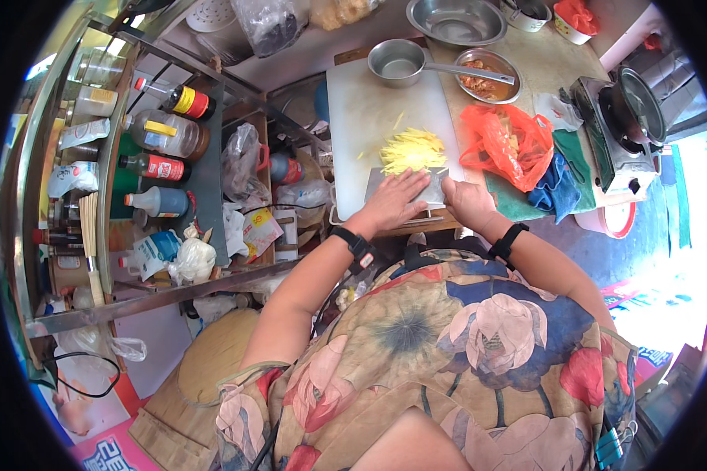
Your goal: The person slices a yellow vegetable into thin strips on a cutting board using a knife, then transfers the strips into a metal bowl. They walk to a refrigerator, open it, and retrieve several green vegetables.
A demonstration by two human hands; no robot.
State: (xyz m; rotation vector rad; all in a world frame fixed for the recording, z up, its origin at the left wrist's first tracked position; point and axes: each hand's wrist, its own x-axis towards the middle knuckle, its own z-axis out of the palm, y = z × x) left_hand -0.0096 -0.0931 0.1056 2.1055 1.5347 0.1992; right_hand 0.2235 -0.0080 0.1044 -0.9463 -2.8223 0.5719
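My right hand (468, 201) is closed around the handle of a cleaver, and the hand hides most of that handle. The broad metal cleaver blade (438, 187) lies low over the near part of a white cutting board (353, 106). My left hand (393, 199) rests on the blade with its palm down and fingers spread, the fingertips close to a heap of thin yellow vegetable shreds (412, 151). The heap touches the blade's far side. A few loose shreds lie on the board. A steel long-handled ladle pan (396, 63) stands on the board's far end.
Right of the board are a steel bowl of reddish food (488, 75), a red plastic bag (501, 141), a blue cloth (557, 187) and a portable gas stove (613, 135) with a pot. A large steel basin (456, 20) stands behind. Shelves with bottles (162, 168) are at left.
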